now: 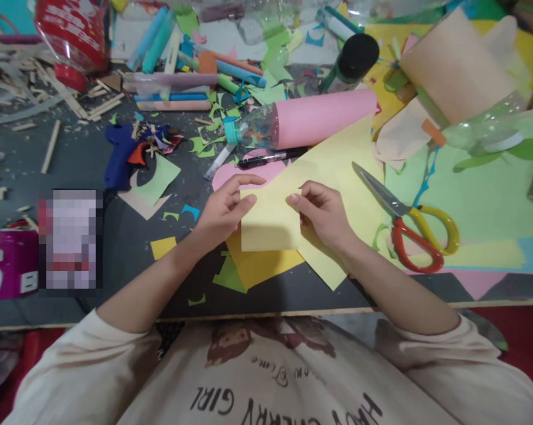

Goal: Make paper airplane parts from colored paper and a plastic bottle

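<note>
A small pale yellow piece of paper [270, 227] is held up between my two hands, above the table's front edge. My left hand [228, 206] pinches its left side, thumb in front and index finger stretched along the top. At the upper right corner, my right hand [321, 212] grips it between thumb and curled fingers. Beneath lie a larger pale yellow sheet [341, 171] and a darker yellow piece [257, 265]. Scissors [405, 221] with red and yellow handles rest partly open to the right of my right hand. A black pen [270, 158] lies just beyond my hands.
A pink-wrapped bottle [323, 118] lies behind the pen. To the left are a blue glue gun [120, 153], a blurred-out rectangular object [71, 239] and a purple box [9, 262]. Markers [173, 82], paper scraps and wooden sticks [51, 144] litter the back and left. Green paper [491, 195] covers the right.
</note>
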A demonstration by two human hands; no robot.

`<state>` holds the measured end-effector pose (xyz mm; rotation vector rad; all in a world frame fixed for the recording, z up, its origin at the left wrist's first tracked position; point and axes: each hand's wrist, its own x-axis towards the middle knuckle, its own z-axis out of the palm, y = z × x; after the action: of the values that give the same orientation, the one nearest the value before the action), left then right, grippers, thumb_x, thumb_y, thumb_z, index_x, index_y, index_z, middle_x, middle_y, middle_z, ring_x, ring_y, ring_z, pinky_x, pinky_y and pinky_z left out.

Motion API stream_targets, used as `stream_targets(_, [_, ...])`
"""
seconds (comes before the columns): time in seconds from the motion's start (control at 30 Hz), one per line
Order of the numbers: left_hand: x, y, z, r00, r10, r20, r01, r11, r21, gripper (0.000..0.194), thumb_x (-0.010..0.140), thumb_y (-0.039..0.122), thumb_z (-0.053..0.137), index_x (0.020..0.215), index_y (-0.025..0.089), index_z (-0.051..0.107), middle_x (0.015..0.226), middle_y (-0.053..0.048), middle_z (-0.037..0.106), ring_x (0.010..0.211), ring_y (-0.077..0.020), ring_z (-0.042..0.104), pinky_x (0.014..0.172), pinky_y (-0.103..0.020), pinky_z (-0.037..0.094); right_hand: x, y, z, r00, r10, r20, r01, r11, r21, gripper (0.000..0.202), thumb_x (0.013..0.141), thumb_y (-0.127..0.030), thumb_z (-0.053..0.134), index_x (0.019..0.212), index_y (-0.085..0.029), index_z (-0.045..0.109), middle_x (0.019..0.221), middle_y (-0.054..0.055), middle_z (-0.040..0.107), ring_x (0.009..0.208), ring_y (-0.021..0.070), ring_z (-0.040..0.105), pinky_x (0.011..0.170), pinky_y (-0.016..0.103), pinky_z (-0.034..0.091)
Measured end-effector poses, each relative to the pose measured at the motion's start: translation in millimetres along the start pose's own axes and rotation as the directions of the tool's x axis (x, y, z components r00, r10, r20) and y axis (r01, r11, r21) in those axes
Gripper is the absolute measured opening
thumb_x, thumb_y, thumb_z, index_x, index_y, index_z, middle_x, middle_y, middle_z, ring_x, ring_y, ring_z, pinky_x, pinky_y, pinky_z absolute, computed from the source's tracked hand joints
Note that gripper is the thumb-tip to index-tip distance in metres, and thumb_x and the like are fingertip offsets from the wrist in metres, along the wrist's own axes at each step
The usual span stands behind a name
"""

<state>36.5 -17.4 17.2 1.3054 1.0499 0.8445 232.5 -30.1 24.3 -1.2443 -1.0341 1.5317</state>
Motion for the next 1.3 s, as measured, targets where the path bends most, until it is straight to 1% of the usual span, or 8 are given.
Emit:
stream_targets(0.1, [0.6,0.4,0.3,1.0,0.011,0.005,-0.011,1.0,-0.021,0.032,0.086,0.027,0.06,0.117,0.021,0.062,0.056,0.006,0.052,0.039,-0.0058,0.042,0.038,-0.017,0.031,-0.3,0.9,-0.3,1.0,0.003,0.001,-0.003,1.0,0.005,0.046,0.067,-0.053,0.08,0.056,-0.02,0.049,0.038,-0.009,0.048,0.034,0.0047,0.04,0.036,0.019,0.028])
stream_targets(0.27, [1.2,0.0,-0.3,0.999,0.053,-0.003,-0.052,0.998,0.026,0.027,0.086,0.027,0.061,0.112,0.02,0.066,0.057,0.006,0.051,0.039,-0.0046,0.037,0.038,-0.018,0.027,-0.2,3.2,-0.7,1.0,0.001,-0.004,-0.001,1.0,0.007,0.045,0.068,-0.052,0.08,0.056,-0.021,0.049,0.038,-0.009,0.047,0.034,0.005,0.041,0.036,0.019,0.029])
stream_targets(0.43, [0.7,-3.2,-1.8,0.996,0.085,-0.017,-0.084,0.994,0.063,0.026,0.09,0.025,0.057,0.113,0.022,0.067,0.054,0.006,0.044,0.04,-0.0062,0.036,0.04,-0.019,0.027,-0.2,5.9,-0.4,1.0,0.001,-0.022,-0.001,1.0,0.015,0.045,0.066,-0.051,0.081,0.057,-0.021,0.049,0.038,-0.009,0.047,0.034,0.0053,0.042,0.036,0.019,0.03])
stream_targets(0.6, [2.7,-3.8,-1.4,0.989,0.144,-0.031,-0.144,0.99,0.001,0.022,0.089,0.024,0.059,0.11,0.023,0.064,0.048,0.009,0.031,0.039,-0.0064,0.031,0.041,-0.02,0.025,-0.3,7.1,-1.8,0.999,-0.013,-0.034,0.013,1.0,0.0,0.045,0.067,-0.051,0.08,0.057,-0.021,0.049,0.038,-0.009,0.046,0.033,0.0055,0.043,0.036,0.019,0.029])
stream_targets(0.7, [3.2,-2.9,-0.9,0.992,0.129,-0.017,-0.129,0.991,-0.033,0.022,0.089,0.025,0.059,0.111,0.023,0.06,0.051,0.009,0.036,0.041,-0.0068,0.037,0.044,-0.02,0.029,-0.3,7.3,-2.5,0.999,-0.016,-0.033,0.016,1.0,-0.014,0.045,0.068,-0.051,0.08,0.058,-0.021,0.049,0.038,-0.009,0.047,0.034,0.0056,0.044,0.036,0.019,0.03])
stream_targets(0.8, [2.4,-2.5,-0.5,0.993,0.113,-0.017,-0.113,0.993,-0.04,0.024,0.088,0.027,0.06,0.112,0.023,0.058,0.052,0.009,0.037,0.041,-0.0067,0.036,0.045,-0.021,0.029,-0.1,7.8,-2.9,0.999,-0.016,-0.036,0.016,1.0,-0.02,0.044,0.068,-0.051,0.08,0.058,-0.021,0.049,0.039,-0.01,0.046,0.034,0.0055,0.044,0.036,0.019,0.029])
stream_targets(1.2, [2.6,-5.6,-1.2,0.994,0.099,-0.037,-0.099,0.995,-0.003,0.027,0.087,0.036,0.062,0.112,0.025,0.062,0.051,0.007,0.03,0.041,-0.0087,0.027,0.045,-0.024,0.023,0.4,7.8,-3.0,0.999,-0.007,-0.036,0.004,0.997,-0.078,0.048,0.068,-0.058,0.077,0.059,-0.022,0.048,0.04,-0.009,0.044,0.035,0.0065,0.042,0.037,0.021,0.03])
stream_targets(1.3, [2.0,-3.9,-1.6,0.993,0.11,-0.048,-0.108,0.993,0.053,0.025,0.088,0.033,0.06,0.111,0.025,0.066,0.05,0.007,0.028,0.043,-0.009,0.028,0.044,-0.023,0.023,0.6,8.8,-3.6,0.999,-0.011,-0.03,0.009,0.997,-0.074,0.047,0.069,-0.057,0.077,0.059,-0.022,0.048,0.041,-0.009,0.045,0.036,0.0063,0.042,0.038,0.021,0.031])
